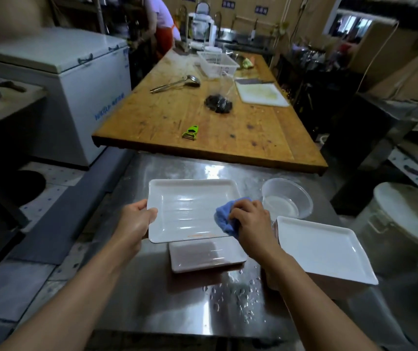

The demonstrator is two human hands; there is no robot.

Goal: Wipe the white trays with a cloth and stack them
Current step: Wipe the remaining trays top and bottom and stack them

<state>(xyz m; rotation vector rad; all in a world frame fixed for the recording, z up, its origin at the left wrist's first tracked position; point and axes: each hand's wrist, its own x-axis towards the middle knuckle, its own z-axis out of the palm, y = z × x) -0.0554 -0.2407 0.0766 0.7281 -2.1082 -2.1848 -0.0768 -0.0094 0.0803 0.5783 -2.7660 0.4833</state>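
Left hand (pixel 139 219) pinching left rim of held tray (pixel 190 209), thumb on top; right hand (pixel 249 221) bunched round blue cloth (pixel 224 219) at tray's right edge. Tray lifted over worktop (pixel 177 312) centre, above another tray (pixel 206 254). Judged rigid, light, wet-slick; best held by raised rims. Orange smear near front rim. Stack of trays (pixel 322 249) at right edge, clear bowl (pixel 287 198) behind it. Water droplets on worktop near front.
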